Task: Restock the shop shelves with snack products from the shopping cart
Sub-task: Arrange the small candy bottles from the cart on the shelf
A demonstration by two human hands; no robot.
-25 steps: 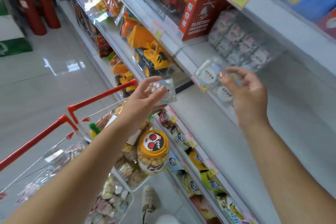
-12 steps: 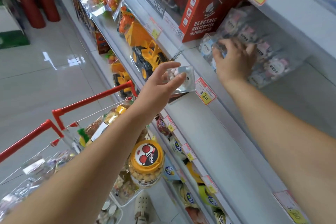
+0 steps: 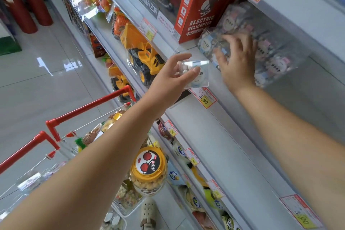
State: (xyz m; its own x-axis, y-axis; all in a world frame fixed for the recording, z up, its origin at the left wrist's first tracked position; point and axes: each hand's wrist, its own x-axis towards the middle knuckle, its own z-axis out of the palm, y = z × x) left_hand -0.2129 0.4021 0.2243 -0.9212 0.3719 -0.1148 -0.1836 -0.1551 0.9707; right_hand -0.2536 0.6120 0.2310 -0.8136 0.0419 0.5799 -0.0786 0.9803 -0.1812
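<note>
My left hand pinches a small clear snack box with a round blue-white label, held just in front of the shelf edge. My right hand reaches onto the shelf, its spread fingers resting on a row of the same clear snack boxes stacked beside a red helicopter toy box. Below my left arm stands the red-handled shopping cart, holding a yellow-lidded snack jar and several other packs.
Yellow toy diggers in bags fill the shelf to the left. Price tags line the shelf edges. Lower shelves hold bagged snacks. Two red fire extinguishers stand at the far end of the tiled aisle.
My right hand went from holding a clear box in front of the shelf to lying on the stacked boxes. My left hand rose with its box towards the shelf edge.
</note>
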